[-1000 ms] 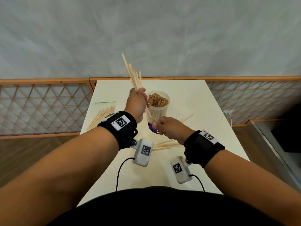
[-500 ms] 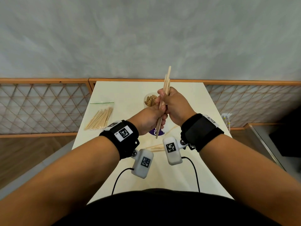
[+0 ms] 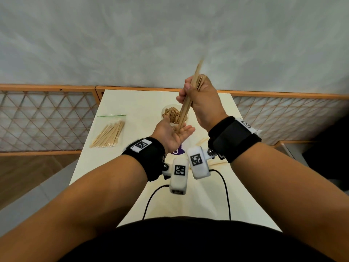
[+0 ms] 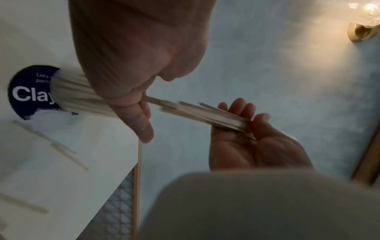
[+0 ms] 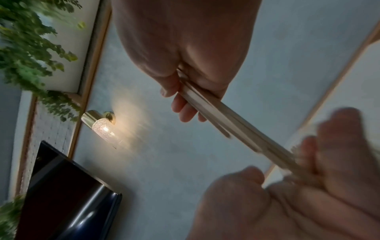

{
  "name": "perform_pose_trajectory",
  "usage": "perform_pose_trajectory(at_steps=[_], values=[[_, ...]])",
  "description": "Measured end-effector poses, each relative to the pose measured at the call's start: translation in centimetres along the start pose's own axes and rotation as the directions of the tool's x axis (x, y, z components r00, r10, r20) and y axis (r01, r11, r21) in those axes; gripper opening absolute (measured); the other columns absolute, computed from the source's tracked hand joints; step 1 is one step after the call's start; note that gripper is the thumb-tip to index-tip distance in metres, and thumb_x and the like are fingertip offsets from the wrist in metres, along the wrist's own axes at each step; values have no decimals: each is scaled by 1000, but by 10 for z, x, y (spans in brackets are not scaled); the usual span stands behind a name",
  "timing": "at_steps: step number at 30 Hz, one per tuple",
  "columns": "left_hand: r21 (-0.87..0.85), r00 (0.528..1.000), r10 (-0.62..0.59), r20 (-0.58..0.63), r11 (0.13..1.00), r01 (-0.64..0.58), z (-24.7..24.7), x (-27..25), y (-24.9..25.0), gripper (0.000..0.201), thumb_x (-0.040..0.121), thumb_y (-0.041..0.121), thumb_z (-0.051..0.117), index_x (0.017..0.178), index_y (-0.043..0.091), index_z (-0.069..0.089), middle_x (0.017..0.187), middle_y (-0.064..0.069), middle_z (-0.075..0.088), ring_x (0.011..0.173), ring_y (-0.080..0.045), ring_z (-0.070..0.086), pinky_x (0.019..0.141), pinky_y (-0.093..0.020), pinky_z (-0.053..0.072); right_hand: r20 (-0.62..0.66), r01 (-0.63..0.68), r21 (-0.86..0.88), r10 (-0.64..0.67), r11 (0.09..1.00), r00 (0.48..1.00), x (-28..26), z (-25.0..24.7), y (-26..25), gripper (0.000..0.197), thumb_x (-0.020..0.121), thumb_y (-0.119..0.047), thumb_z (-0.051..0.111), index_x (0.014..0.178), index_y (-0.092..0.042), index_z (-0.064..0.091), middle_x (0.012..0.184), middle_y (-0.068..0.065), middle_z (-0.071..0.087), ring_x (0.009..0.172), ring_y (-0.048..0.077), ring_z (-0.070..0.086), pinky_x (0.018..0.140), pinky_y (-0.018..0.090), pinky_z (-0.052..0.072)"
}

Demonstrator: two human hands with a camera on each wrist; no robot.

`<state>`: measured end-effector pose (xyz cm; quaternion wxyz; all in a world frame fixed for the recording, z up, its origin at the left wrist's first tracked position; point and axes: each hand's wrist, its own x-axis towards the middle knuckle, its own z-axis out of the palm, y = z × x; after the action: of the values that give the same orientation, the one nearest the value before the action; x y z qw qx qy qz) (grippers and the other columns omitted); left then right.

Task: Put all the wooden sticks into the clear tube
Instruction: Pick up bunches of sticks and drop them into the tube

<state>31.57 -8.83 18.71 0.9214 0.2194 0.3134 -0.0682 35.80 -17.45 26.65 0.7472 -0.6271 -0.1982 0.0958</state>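
My right hand [image 3: 190,91] grips a bundle of wooden sticks [image 3: 187,104], nearly upright and tilted right at the top. The bundle's lower ends rest on the flat, upturned palm of my left hand [image 3: 179,132]. Just behind that palm, the clear tube [image 3: 170,115] stands on the table, packed with upright sticks. In the left wrist view the sticks [image 4: 205,115] run from my left palm [image 4: 133,56] to the right hand [image 4: 246,138], with the tube [image 4: 76,95] behind. The right wrist view shows the bundle [image 5: 226,120] leaving my right hand's fingers [image 5: 180,104].
A clear bag of more sticks [image 3: 109,135] lies on the cream table [image 3: 132,103] at the left. Loose sticks [image 3: 202,141] lie on the table right of the tube. A purple round label [image 3: 178,151] is under my left wrist. Lattice railings flank the table.
The bundle passed from my left hand to my right, which has lifted it higher. The left hand let go, dropped and opened palm up under the lower ends.
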Motion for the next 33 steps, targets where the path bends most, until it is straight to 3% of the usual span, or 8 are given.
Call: perform_pose_trajectory(at_steps=[3, 6, 11, 15, 19, 24, 28, 33], values=[[9, 998, 36, -51, 999, -35, 1, 1, 0, 37, 104, 22, 29, 124, -5, 45, 94, -22, 60, 82, -32, 67, 56, -38, 59, -3, -37, 7, 37, 999, 999, -4, -7, 11, 13, 97, -1, 46, 104, -12, 49, 77, 7, 57, 71, 20, 62, 79, 37, 55], [93, 997, 20, -74, 996, -13, 2, -3, -5, 25, 100, 6, 34, 98, -8, 55, 84, -17, 56, 75, -26, 63, 55, -36, 60, 33, -44, -27, 45, 999, 998, -6, -11, 13, 22, 98, -2, 45, 117, -14, 46, 78, 6, 56, 71, 20, 63, 80, 39, 55], [153, 998, 1, -61, 988, 8, 4, -10, -6, 27, 100, 9, 36, 86, -4, 56, 77, -16, 56, 71, -24, 62, 55, -32, 60, 117, 49, -310, -13, 949, 993, -7, -12, 17, 15, 102, -16, 39, 101, -19, 54, 80, 4, 59, 76, 19, 63, 80, 43, 54], [316, 999, -9, -39, 949, 21, 2, -15, -6, 36, 103, 25, 35, 82, 3, 54, 69, -7, 52, 57, -14, 52, 46, -20, 54, 184, 114, -657, 12, 745, 983, -3, -24, 18, 11, 100, -19, 40, 92, -16, 47, 81, -1, 63, 69, 14, 56, 65, 32, 47], [656, 993, 35, 116, 748, -103, -9, -18, -8, 53, 99, 55, 28, 88, 12, 58, 68, 3, 49, 48, -7, 39, 40, -16, 35, 168, 100, -781, 53, 617, 984, 8, -41, 7, 10, 99, -23, 44, 93, -15, 48, 76, -3, 56, 59, 9, 46, 57, 26, 37], [855, 923, 73, 377, 356, -377, -11, -26, -5, 21, 103, 28, 35, 100, 15, 52, 79, -2, 46, 69, -12, 49, 55, -22, 42, 122, -16, -737, 156, 675, 980, 14, -47, 2, 14, 99, -24, 46, 86, -19, 48, 74, 1, 55, 56, 13, 44, 53, 25, 36], [808, 919, 20, 393, 469, -356, -7, -26, 0, 18, 104, 24, 34, 101, 15, 49, 73, 1, 40, 61, -10, 36, 43, -17, 30, 201, -55, -644, 238, 763, 950, 16, -46, -6, 16, 100, -18, 46, 84, -18, 49, 81, 5, 66, 53, 15, 52, 49, 25, 45], [772, 926, -73, 370, 579, -263, -11, -23, 10, 44, 102, 47, 26, 89, 13, 50, 60, 3, 36, 50, -8, 28, 36, -16, 17, 332, -204, -509, 409, 836, 850, 22, -68, -31, 8, 91, 0, 57, 87, -3, 62, 86, 11, 64, 66, 16, 66, 69, 28, 59]])
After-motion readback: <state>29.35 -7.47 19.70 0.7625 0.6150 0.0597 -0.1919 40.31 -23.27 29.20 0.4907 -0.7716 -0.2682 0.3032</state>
